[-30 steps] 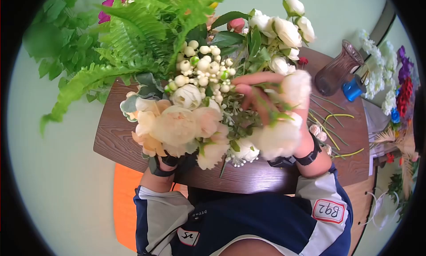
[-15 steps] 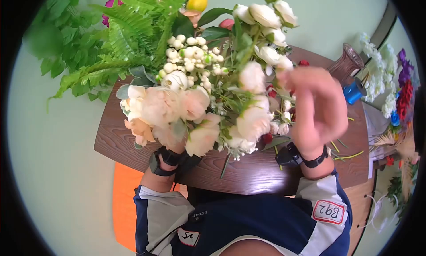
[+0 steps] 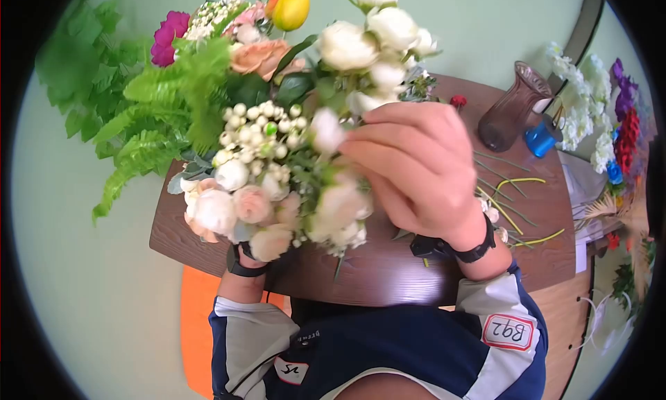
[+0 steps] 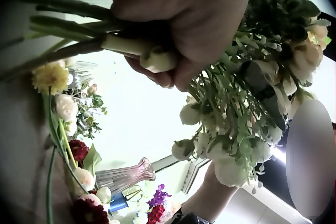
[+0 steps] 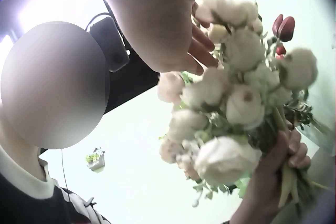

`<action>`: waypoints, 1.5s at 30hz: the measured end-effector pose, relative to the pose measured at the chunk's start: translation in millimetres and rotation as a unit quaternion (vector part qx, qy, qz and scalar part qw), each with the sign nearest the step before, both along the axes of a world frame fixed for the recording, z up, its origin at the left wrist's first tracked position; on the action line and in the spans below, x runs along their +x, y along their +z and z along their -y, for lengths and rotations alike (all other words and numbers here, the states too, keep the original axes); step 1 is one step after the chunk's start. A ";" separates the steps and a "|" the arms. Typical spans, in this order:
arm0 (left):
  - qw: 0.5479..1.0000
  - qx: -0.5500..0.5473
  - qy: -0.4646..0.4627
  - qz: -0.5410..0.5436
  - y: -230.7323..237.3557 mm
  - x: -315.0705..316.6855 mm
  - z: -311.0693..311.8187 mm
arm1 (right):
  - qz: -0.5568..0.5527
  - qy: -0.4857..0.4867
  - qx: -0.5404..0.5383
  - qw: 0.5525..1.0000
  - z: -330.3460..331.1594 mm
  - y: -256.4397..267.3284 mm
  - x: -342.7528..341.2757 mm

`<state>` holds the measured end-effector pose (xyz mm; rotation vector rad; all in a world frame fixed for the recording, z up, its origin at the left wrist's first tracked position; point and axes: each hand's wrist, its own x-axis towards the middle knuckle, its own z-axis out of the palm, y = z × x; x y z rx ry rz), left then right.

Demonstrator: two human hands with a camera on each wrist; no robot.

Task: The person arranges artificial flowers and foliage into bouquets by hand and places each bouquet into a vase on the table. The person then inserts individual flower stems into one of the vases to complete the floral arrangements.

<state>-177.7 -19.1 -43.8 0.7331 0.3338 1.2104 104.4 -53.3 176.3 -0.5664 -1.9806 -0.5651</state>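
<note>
My left hand (image 4: 184,19) grips the green stems (image 4: 73,29) of a large mixed bouquet. In the head view the flowers hide that hand. The bouquet carries white berries (image 3: 258,131), blush roses (image 3: 215,211), white ranunculus-like blooms (image 3: 350,45), a peach rose (image 3: 263,57), a yellow tulip (image 3: 291,12) and fern fronds (image 3: 159,88). At its right side is my right hand (image 3: 423,168), fingertips right at a blurred white bloom (image 3: 327,131). From the right wrist, its fingers (image 5: 202,50) look loosely extended beside the pale blooms.
A ribbed glass vase (image 3: 513,109) and a blue spool (image 3: 542,138) stand at the back right of the dark wooden table (image 3: 388,279). Loose stems (image 3: 513,192) lie near the right wrist. More artificial flowers (image 3: 603,143) fill the far right; leafy vines (image 3: 69,74) hang at left.
My right hand drew away to the right, then came back leftward to the bouquet's white blooms. The bouquet has shifted left and turned in my left hand's grip, showing the peach rose and tulip.
</note>
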 end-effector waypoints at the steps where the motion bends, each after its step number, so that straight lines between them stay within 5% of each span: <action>1: 1.000 0.007 -0.004 -0.002 6.8 5.9 -3.3 | -0.020 -0.013 0.032 0.999 2.7 7.7 10.6; 4: 0.997 0.060 -0.030 -0.023 41.7 10.7 -17.9 | -0.117 -0.097 0.069 0.986 16.0 30.5 54.0; 7: 0.992 0.102 -0.058 -0.045 64.1 26.7 -38.5 | -0.347 -0.147 -0.025 0.926 9.7 35.3 105.7; 9: 0.986 0.135 -0.078 -0.057 81.9 26.8 -45.7 | -0.395 -0.228 -0.104 0.884 0.4 35.8 155.3; 15: 0.962 0.220 -0.140 -0.076 131.0 97.1 -76.2 | -0.270 -0.363 -0.102 0.886 -34.9 2.5 263.0; 18: 0.947 0.262 -0.168 -0.084 140.9 113.9 -67.8 | -0.276 -0.353 -0.218 0.867 -37.6 -14.5 275.5; 21: 0.930 0.302 -0.191 -0.086 163.1 154.5 -89.1 | -0.257 -0.337 -0.213 0.880 -46.6 -32.9 290.5; 26: 0.899 0.364 -0.227 -0.085 191.1 211.3 -108.3 | -0.411 -0.247 -0.231 0.846 -73.5 -68.6 304.3; 28: 0.969 0.239 -0.032 -0.046 206.8 244.9 -86.9 | -0.488 -0.098 -0.275 0.823 -87.7 -86.0 305.3; 35: 0.934 0.331 -0.136 -0.004 271.2 313.5 -101.6 | -0.469 -0.144 -0.240 0.838 -82.7 -93.1 275.2; 39: 0.915 0.349 -0.198 0.042 302.5 357.8 -118.5 | -0.470 -0.088 -0.268 0.837 -72.8 -96.7 247.6; 45: 0.890 0.388 -0.241 -0.004 306.1 419.3 -128.5 | -0.439 -0.091 -0.317 0.836 -53.7 -77.5 228.9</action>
